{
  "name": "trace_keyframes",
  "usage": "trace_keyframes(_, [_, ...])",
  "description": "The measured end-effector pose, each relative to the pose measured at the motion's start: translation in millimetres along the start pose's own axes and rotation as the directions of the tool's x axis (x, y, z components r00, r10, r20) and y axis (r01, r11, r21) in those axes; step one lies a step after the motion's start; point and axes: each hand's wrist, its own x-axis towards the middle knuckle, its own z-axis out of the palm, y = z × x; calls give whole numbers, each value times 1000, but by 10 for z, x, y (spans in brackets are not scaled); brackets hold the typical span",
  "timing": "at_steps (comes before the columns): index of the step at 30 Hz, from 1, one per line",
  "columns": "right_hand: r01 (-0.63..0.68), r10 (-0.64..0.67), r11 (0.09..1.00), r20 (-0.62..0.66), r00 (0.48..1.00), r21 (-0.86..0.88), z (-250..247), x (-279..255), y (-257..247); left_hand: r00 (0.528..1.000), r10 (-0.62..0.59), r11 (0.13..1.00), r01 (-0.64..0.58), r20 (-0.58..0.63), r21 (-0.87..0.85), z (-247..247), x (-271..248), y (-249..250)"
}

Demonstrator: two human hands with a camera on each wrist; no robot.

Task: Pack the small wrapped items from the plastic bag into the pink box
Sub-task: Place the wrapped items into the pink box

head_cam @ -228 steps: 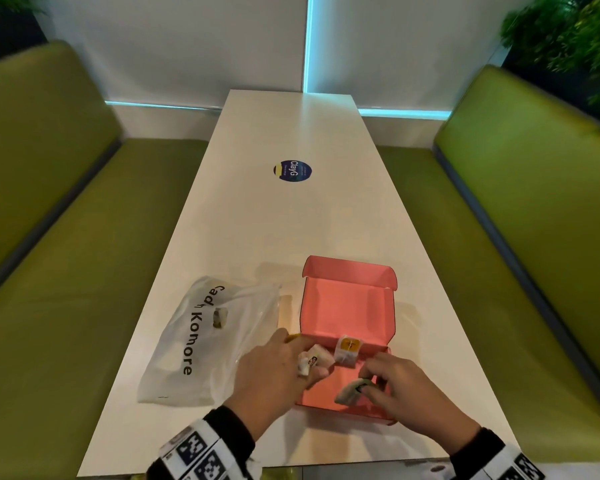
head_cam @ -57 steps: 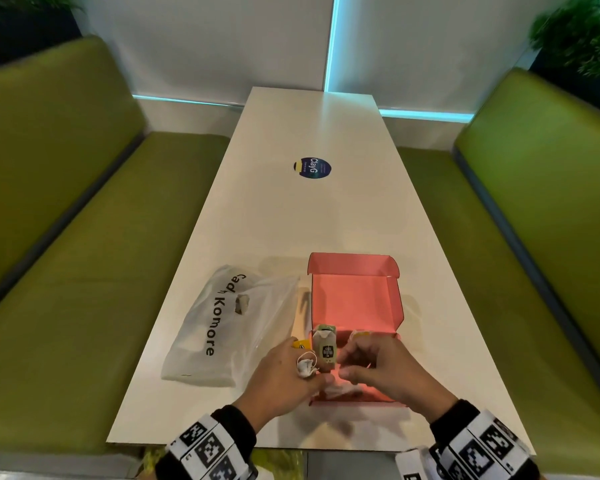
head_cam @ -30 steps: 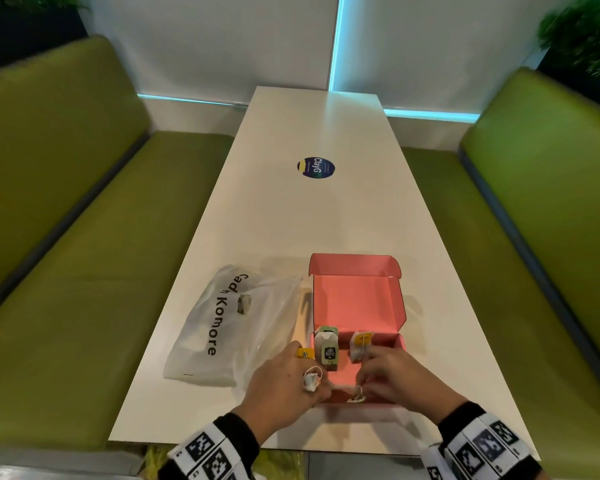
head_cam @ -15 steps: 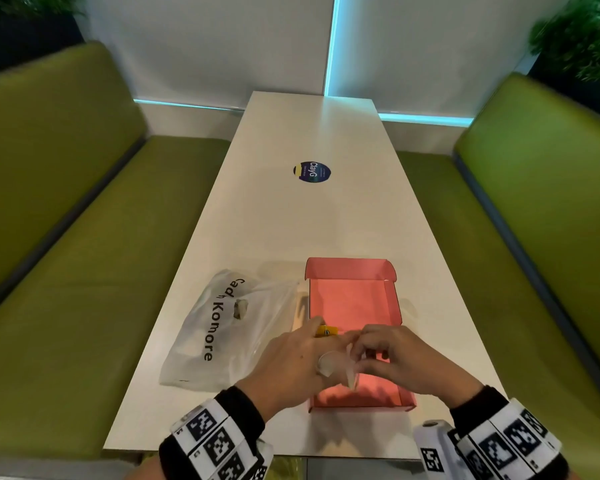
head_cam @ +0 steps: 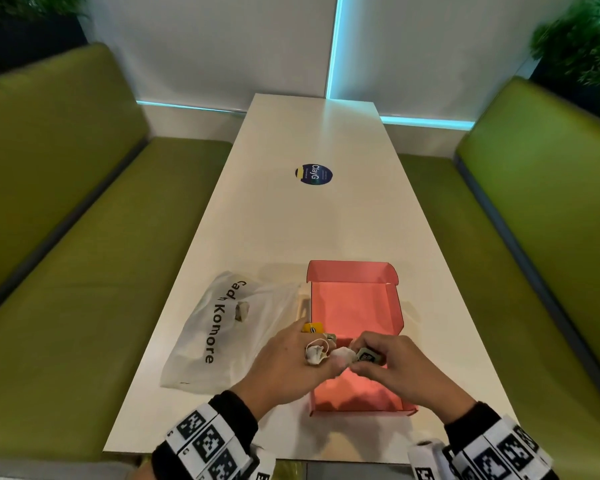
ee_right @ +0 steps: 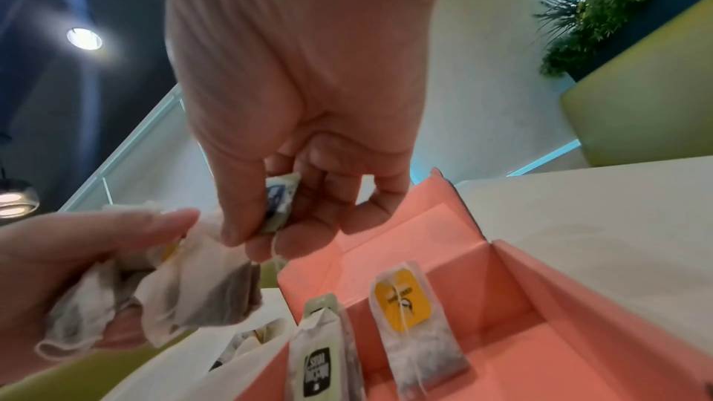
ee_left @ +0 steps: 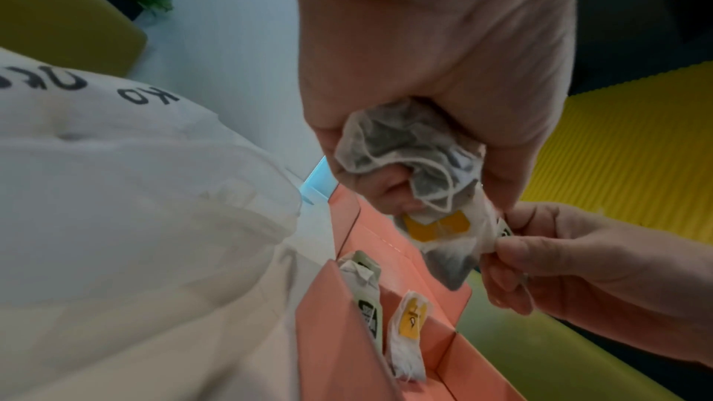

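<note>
Paper tea bags (ee_left: 405, 145) bunched in left hand (head_cam: 288, 362), right hand (head_cam: 395, 365) pinching one's tag, over pink box (head_cam: 357, 403)

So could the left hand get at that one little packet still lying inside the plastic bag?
Probably not right now. The left hand already grips a bunch of tea bags, so its grip is full. The packet sits beneath the plastic bag film; the hand would need to empty first and go in through the opening.

Pink box (head_cam: 355, 306) of matt card; plastic bag (head_cam: 222, 334) thin, translucent, crinkled; wrapped items (ee_right: 418, 316) of fibrous gauzy paper; worktop (head_cam: 312, 220) smooth, semi-gloss white.
</note>
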Motion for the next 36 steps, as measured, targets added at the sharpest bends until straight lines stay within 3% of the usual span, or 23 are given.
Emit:
trace_keyframes(4, [-22,21,997,12,1000,73,13,-3,-97,997,-25,998,21,-69,-60,34,14,-21])
trace_keyframes(8, [-34,81,950,-138,987,311,10,-4,-136,975,-109,984,78,-196,-158,33,53,-26])
trace_keyframes(11, [-44,122,899,-153,981,435,-17,-5,-139,965,-148,978,110,-219,-178,15,55,-31])
trace_keyframes(17, [-37,55,905,-29,998,424,-54,-61,-161,945,-180,948,92,-274,-305,-15,81,17])
trace_keyframes(22, [108,-47,913,-163,986,392,-33,-150,-209,879,-292,885,99,-377,-455,-34,113,-23])
trace_keyframes(25, [202,-130,896,-201,971,396,-39,-224,-240,857,-376,815,126,-352,-565,-64,110,-43])
trace_keyframes(29, [254,-171,847,-213,962,467,-41,-285,-216,860,-344,863,131,-376,-488,-52,94,-66])
trace_keyframes(36, [287,-105,785,-338,935,549,-68,-311,-217,814,-346,896,140,-466,-420,-83,79,-16])
